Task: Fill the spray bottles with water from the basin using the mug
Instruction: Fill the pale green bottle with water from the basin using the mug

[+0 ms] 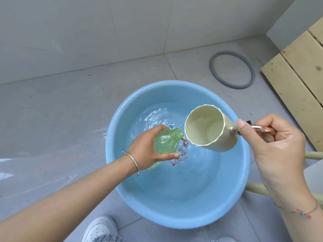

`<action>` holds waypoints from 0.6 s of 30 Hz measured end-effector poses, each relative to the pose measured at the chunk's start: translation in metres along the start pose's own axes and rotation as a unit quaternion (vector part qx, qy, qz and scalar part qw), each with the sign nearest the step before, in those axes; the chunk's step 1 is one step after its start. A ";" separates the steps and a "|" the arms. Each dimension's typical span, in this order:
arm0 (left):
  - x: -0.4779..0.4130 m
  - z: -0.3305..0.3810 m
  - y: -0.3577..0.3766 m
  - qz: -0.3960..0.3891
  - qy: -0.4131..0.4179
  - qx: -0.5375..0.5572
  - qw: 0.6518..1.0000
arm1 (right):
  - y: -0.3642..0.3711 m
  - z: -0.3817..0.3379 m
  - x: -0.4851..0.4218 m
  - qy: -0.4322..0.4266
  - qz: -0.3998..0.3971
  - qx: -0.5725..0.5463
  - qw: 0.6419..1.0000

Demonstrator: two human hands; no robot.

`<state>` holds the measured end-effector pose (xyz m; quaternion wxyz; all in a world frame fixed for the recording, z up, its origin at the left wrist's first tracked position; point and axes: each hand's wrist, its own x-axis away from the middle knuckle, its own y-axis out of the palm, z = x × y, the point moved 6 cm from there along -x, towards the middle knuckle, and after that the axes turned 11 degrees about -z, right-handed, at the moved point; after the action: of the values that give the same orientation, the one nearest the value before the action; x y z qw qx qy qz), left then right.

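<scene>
Tiled floor [52, 110] carries basin [174, 212], grey ring [215, 70].

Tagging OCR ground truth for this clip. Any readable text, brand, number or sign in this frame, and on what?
No text can be read in this frame.
On the basin floor, the cartoon figures: pictures only, no letters legible through the water.
On the green bottle and the mug: no label showing.
On the black tab by the mug handle: too small to tell.
On the shoe: no mark legible.
</scene>
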<state>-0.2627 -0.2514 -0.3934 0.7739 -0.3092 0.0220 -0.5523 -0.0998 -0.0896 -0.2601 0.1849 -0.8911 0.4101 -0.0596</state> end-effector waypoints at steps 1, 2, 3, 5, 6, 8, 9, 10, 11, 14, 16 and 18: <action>0.000 0.000 0.000 0.000 -0.002 -0.002 1.000 | 0.001 -0.003 0.001 -0.004 -0.002 0.005 1.000; 0.000 0.001 0.000 0.000 -0.003 -0.005 1.000 | 0.002 -0.006 0.001 -0.007 -0.004 0.008 1.000; 0.000 0.001 0.000 -0.001 -0.005 -0.007 1.000 | 0.003 -0.008 0.002 -0.010 -0.005 0.011 1.000; -0.001 0.002 0.000 -0.001 -0.009 -0.008 1.000 | 0.004 -0.012 0.002 -0.021 -0.006 0.021 1.000; -0.001 0.002 0.000 -0.002 -0.009 -0.008 1.000 | 0.004 -0.014 0.002 -0.027 -0.008 0.026 0.999; -0.001 0.001 0.000 -0.005 -0.010 -0.011 1.000 | 0.005 -0.017 0.002 -0.041 -0.015 0.036 0.998; -0.001 0.002 0.000 -0.007 -0.010 -0.012 1.000 | 0.006 -0.020 0.002 -0.049 -0.018 0.044 0.998; -0.001 0.002 0.001 -0.010 -0.010 -0.011 1.000 | 0.007 -0.022 0.002 -0.059 -0.021 0.056 0.996; -0.001 0.002 0.001 -0.013 -0.011 -0.011 1.000 | 0.008 -0.024 0.003 -0.068 -0.023 0.070 0.995; -0.001 0.002 0.002 -0.016 -0.014 -0.007 1.000 | 0.009 -0.028 0.004 -0.087 -0.024 0.105 0.990; -0.001 0.001 0.003 -0.015 -0.014 -0.004 1.000 | 0.010 -0.031 0.004 -0.097 -0.024 0.121 0.988; -0.002 0.001 0.002 -0.012 -0.013 -0.003 1.000 | 0.011 -0.032 0.005 -0.106 -0.023 0.129 0.986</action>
<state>-0.2611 -0.2491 -0.3943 0.7665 -0.3188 0.0098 -0.5575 -0.1124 -0.1091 -0.2346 0.3391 -0.8703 0.3565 -0.0211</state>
